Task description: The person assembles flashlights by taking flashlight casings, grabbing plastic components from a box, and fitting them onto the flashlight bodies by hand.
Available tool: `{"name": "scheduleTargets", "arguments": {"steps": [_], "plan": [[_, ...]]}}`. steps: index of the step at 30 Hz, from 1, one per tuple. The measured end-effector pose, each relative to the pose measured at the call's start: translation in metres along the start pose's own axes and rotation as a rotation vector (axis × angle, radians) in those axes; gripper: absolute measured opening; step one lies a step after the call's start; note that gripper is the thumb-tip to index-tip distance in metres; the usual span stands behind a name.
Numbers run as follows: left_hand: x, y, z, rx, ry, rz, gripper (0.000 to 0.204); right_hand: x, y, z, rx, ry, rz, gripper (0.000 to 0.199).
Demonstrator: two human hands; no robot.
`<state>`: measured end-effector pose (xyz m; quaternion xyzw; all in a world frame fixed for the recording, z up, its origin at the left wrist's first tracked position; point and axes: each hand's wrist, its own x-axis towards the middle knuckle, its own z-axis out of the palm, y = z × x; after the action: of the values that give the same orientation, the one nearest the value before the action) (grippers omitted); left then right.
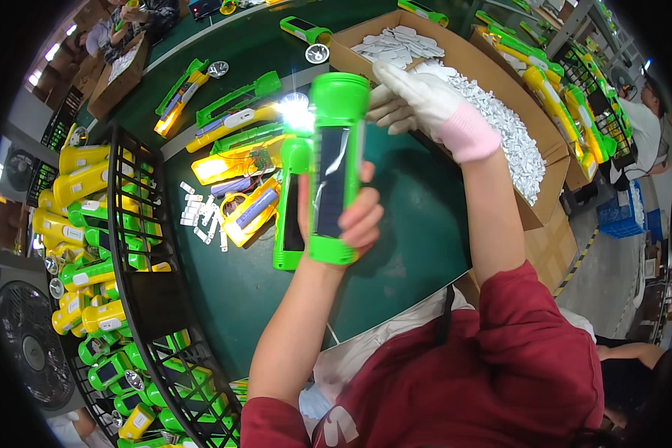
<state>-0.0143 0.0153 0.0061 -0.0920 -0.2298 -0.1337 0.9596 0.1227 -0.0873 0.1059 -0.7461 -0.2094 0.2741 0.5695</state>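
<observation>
A green flashlight (338, 160) with a dark glossy panel along its body stands head-up in my left hand (361, 220), whose bare fingers wrap round the lower body. My right hand (418, 101), in a white glove with a pink cuff, is held beside the flashlight's head. Its fingers are stretched out and hold nothing. Just left of the held flashlight, a second green flashlight (290, 231) lies on the table, partly hidden. A bright lamp (297, 112) shines behind them. Opened yellow casings (252, 211) with purple battery cells and wires lie further left.
Small white pieces (198, 213) are strewn on the green table (411, 216). At the right stands a cardboard box (541, 216) of white parts. A black crate (145, 272) full of yellow and green flashlights borders the left. Another person (153, 19) sits at the far left.
</observation>
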Motion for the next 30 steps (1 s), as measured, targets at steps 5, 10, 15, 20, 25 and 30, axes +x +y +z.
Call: {"name": "scheduleTargets", "arguments": {"steps": [5,10,15,20,25,30], "plan": [[0.001,0.005,0.008,-0.23,-0.133,0.049,0.013,-0.017,0.03,0.014,0.084,0.213,-0.308,0.051],[0.002,0.002,0.005,-0.257,-0.091,0.043,0.011,-0.023,0.043,0.038,0.009,0.154,-0.465,0.03],[-0.001,0.001,0.002,-0.188,-0.038,0.007,0.015,-0.026,0.047,0.044,0.113,0.137,-0.476,0.024],[0.0,0.001,0.003,-0.147,-0.059,-0.022,0.023,-0.025,0.049,0.048,0.158,0.155,-0.45,0.022],[0.0,0.0,-0.006,0.466,0.234,0.099,0.062,-0.024,0.046,0.044,0.229,0.177,-0.364,0.03],[-0.002,-0.005,-0.015,0.867,0.586,0.154,0.054,-0.018,0.053,0.041,-0.007,0.177,-0.266,0.041]]}}
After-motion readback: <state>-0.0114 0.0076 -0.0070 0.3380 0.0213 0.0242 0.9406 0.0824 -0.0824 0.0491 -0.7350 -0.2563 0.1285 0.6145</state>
